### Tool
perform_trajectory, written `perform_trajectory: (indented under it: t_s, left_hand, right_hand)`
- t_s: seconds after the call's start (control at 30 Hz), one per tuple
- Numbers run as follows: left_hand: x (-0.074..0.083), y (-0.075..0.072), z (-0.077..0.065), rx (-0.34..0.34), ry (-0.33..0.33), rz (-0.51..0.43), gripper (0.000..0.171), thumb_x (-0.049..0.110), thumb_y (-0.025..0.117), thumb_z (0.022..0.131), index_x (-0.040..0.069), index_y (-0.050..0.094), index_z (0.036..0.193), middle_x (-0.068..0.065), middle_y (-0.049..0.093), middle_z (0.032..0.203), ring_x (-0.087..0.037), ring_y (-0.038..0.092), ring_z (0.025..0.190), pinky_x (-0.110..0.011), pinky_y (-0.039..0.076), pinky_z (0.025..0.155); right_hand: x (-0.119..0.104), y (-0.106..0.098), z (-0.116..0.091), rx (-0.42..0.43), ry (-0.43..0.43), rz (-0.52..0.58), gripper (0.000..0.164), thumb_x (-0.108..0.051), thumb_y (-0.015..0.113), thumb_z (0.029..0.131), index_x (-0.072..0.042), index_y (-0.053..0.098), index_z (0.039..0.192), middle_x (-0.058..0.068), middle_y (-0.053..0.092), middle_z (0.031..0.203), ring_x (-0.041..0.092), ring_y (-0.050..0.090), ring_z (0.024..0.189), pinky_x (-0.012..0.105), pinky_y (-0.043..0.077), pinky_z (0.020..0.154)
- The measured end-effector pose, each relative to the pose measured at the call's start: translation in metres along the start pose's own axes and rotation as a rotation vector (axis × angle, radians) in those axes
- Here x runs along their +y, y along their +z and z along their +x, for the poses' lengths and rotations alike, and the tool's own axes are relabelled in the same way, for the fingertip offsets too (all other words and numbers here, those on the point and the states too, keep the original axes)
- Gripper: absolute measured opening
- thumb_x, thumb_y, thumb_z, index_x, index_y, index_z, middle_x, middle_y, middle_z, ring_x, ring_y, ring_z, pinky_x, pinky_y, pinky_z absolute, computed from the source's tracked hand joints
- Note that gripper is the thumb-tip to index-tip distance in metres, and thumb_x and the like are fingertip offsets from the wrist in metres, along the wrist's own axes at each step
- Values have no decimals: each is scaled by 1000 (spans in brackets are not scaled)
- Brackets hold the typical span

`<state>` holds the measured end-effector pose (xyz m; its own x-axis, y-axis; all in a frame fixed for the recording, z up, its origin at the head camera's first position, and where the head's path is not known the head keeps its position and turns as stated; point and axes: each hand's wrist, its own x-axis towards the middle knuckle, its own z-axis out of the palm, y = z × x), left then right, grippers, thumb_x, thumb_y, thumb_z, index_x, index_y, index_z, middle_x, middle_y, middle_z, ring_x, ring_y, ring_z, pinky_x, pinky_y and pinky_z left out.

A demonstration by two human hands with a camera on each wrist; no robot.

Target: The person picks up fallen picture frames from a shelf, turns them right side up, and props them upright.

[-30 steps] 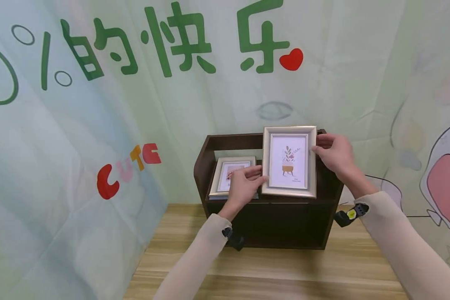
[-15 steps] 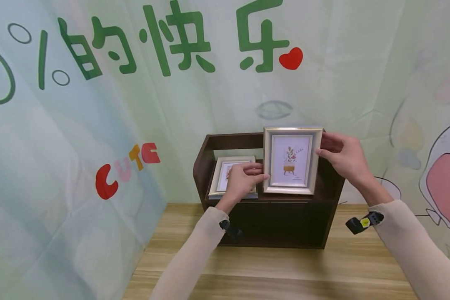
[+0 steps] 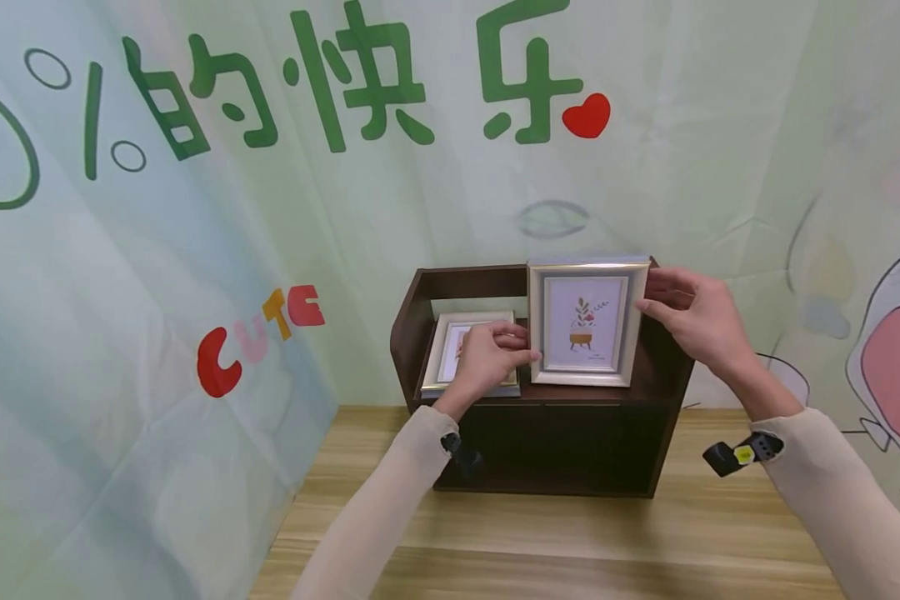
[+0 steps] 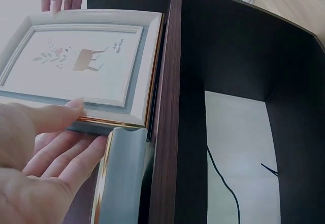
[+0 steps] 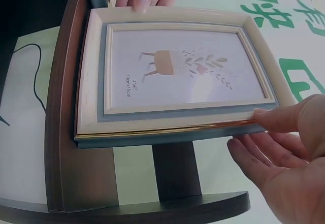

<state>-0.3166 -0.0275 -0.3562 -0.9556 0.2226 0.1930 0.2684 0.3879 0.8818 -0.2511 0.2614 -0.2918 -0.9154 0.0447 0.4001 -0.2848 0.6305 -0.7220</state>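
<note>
A cream picture frame with a plant-pot print stands nearly upright on the top shelf of a dark brown rack. My left hand pinches its lower left edge, thumb on the front and fingers behind. At the upper right edge my right hand grips it the same way; the right wrist view shows that thumb on the front border. A second picture frame lies flat to the left, partly covered by my left hand. In the left wrist view its grey-blue edge is beside my fingers.
The rack has raised side panels and a back rail. It stands on a wood-grain surface against a printed cloth backdrop. A dark cord shows through the rack's lower opening.
The held picture frame has turned, its top swinging right and back, and its lower edge has come down onto the shelf. My right hand has moved right with it; my left barely moved.
</note>
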Motion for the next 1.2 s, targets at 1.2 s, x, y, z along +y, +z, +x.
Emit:
perform_trajectory:
  t_s: [1.2]
  left_hand:
    - [-3, 27, 52, 19, 19, -164, 35, -1, 68, 97, -6, 69, 132, -25, 73, 128, -34, 71, 124, -36, 59, 103]
  right_hand:
    - [5, 28, -20, -175, -84, 91, 44, -28, 76, 98, -9, 66, 137, 17, 76, 127, 34, 77, 111, 15, 56, 79]
